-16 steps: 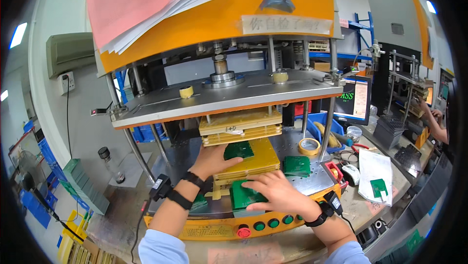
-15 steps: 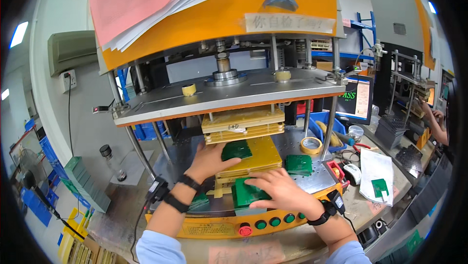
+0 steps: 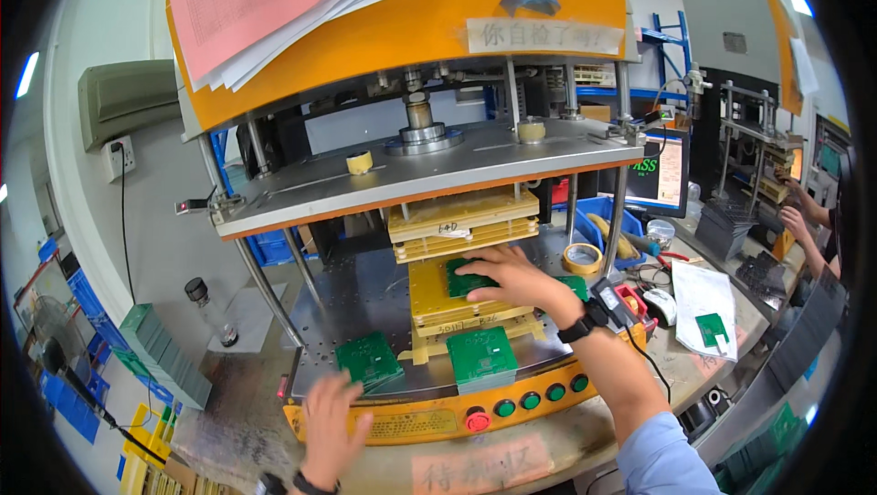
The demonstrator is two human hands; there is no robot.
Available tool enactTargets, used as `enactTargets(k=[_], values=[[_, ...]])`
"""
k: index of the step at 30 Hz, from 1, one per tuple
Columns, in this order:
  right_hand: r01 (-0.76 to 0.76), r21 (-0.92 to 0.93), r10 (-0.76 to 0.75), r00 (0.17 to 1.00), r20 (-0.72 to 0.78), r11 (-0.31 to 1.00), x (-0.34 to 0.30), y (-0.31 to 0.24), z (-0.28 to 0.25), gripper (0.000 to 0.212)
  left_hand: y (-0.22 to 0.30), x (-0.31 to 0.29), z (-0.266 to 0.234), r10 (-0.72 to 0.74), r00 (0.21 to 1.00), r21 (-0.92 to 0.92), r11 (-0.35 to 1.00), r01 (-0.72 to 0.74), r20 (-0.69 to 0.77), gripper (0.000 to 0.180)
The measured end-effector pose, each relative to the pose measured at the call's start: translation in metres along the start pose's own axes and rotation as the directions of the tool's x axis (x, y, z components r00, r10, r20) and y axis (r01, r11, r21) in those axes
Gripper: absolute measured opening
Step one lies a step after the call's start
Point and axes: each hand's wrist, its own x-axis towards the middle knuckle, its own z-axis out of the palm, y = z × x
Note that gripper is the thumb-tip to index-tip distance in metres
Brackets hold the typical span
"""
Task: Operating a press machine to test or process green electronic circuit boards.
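Observation:
My right hand [image 3: 523,280] reaches under the raised press, fingers spread over a green circuit board [image 3: 459,281] that lies on the yellow fixture [image 3: 429,289]. The fingertips appear to touch the board and cover its right part. Low at the front left, my left hand [image 3: 331,426] hangs in the air, slightly blurred, fingers apart and holding nothing. Just beyond it is a stack of green circuit boards [image 3: 368,358]. A second board stack [image 3: 482,355] stands in front of the fixture, and a third [image 3: 574,286] is partly hidden behind my right hand.
Above the fixture hangs the upper yellow plate block [image 3: 464,226] under the metal press plate [image 3: 320,186]. Round buttons [image 3: 504,406] line the front panel. Tape [image 3: 582,258], a mouse [image 3: 660,307] and papers [image 3: 703,303] lie at right. A person's hands [image 3: 797,212] show far right.
My left hand has left the board on the fixture and moved down to the front left. My right hand has moved from the front stack up to that board.

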Motion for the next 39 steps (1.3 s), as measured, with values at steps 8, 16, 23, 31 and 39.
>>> enactTargets(k=[8,16,23,31,39], values=[[0.024,0.023,-0.026,0.994,0.103,0.999,0.017,0.010,0.010,0.057,0.033,-0.106,0.047,-0.269,0.963,-0.194,0.947,0.258,-0.034,0.014],[-0.013,0.029,0.007,0.984,0.176,1.000,0.026,0.016,0.006,0.060,0.035,-0.102,0.045,-0.253,0.966,-0.217,0.947,0.237,-0.049,0.013],[-0.047,0.100,0.015,0.954,0.301,0.994,0.032,0.020,0.004,0.060,0.038,-0.097,0.038,-0.265,0.964,-0.246,0.935,0.254,-0.010,0.014],[0.146,-0.239,-0.170,0.982,-0.081,0.960,-0.023,-0.055,-0.005,0.063,0.021,-0.117,0.053,-0.375,0.927,-0.247,0.896,0.369,0.022,0.015],[0.221,-0.217,-0.226,0.974,0.001,0.951,-0.088,-0.127,0.005,0.040,0.033,-0.095,0.025,-0.473,0.877,-0.032,0.878,0.477,0.088,0.027]])
